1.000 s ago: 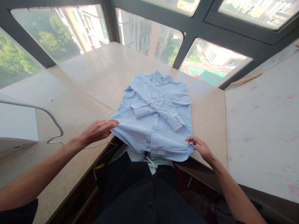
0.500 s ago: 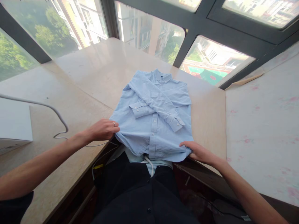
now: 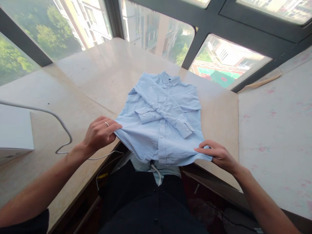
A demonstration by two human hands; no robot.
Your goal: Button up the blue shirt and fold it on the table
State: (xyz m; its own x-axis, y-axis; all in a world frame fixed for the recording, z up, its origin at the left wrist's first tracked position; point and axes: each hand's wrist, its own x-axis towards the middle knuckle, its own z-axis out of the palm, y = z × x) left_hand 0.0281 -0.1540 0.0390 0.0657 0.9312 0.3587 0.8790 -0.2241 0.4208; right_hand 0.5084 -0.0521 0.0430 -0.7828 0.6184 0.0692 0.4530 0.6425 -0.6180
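Note:
A light blue button-up shirt [image 3: 168,107] lies front up, collar toward the windows, with both sleeves crossed over its chest. Its bottom hem hangs at the near edge of the stone ledge [image 3: 97,84]. My left hand [image 3: 101,131], with a ring on one finger, pinches the hem's left corner and holds it slightly raised. At the hem's right corner, my right hand [image 3: 216,154] grips the cloth between thumb and fingers. Between the two hands the lower part of the shirt is pulled out sideways, with soft creases.
A white box [image 3: 16,130] stands on the ledge at far left, and a grey cable [image 3: 56,115] loops beside it. Dark window frames [image 3: 190,52] border the back. A wall with floral paper [image 3: 273,136] rises on the right.
Both hands have moved outward, left hand slightly up and left, right hand to the right and a little up. The shirt's lower corners are drawn wider apart.

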